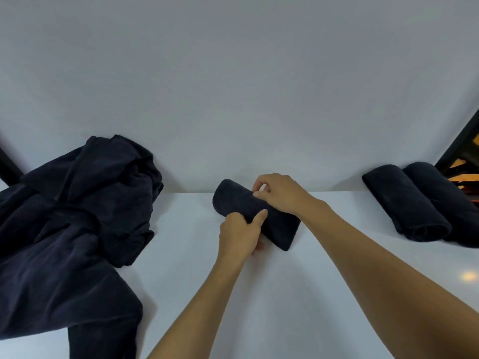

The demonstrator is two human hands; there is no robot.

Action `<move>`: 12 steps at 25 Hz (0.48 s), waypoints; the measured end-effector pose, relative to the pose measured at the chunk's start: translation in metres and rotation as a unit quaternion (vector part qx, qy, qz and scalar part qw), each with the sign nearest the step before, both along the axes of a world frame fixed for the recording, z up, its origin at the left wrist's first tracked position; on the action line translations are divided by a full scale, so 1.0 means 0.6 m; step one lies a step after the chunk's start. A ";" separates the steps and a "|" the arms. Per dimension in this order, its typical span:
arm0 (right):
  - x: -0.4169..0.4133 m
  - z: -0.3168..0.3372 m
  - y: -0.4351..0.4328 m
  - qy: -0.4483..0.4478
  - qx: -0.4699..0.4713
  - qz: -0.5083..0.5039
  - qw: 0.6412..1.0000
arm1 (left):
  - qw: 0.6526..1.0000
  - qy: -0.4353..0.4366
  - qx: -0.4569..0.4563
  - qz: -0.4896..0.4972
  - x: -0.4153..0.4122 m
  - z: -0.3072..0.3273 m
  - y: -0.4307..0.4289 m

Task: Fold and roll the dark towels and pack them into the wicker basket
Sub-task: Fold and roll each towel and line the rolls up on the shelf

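Observation:
A dark rolled towel (pixel 233 200) lies on the white table (pixel 298 294), close to the wall. My left hand (pixel 239 235) grips its near side, thumb over the top and fingers underneath. From the far side, my right hand (pixel 278 194) pinches the roll's upper edge. Two more rolled dark towels (pixel 414 203) lie side by side at the right. To the left sprawls a loose heap of dark towels (pixel 77 216). No wicker basket shows in this view.
A plain white wall (pixel 233 86) rises right behind the table. A dark frame with orange shapes (pixel 464 161) stands at the far right edge. Another dark bar (pixel 7 169) shows at the far left.

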State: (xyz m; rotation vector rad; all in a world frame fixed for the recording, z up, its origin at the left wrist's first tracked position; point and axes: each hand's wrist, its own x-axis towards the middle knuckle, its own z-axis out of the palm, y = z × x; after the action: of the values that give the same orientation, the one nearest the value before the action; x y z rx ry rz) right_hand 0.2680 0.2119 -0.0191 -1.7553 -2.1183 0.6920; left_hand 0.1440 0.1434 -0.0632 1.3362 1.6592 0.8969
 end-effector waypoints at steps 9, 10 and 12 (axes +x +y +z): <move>0.170 0.018 -0.071 -0.038 -0.063 -0.196 0.978 | 0.986 0.086 0.044 -0.138 0.190 0.023 0.004; 0.195 0.018 -0.072 -0.048 -0.060 -0.218 0.973 | 0.983 0.081 0.042 -0.157 0.219 0.027 0.003; 0.237 0.021 -0.068 -0.083 -0.046 -0.245 0.965 | 0.983 0.068 0.035 -0.169 0.274 0.036 0.005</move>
State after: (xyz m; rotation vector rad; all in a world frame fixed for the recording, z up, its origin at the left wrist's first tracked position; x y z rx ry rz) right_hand 0.4103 0.1709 -0.0064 -2.3372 -1.6500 0.5234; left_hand 0.3083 0.1464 -0.0417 1.6975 1.4490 0.6790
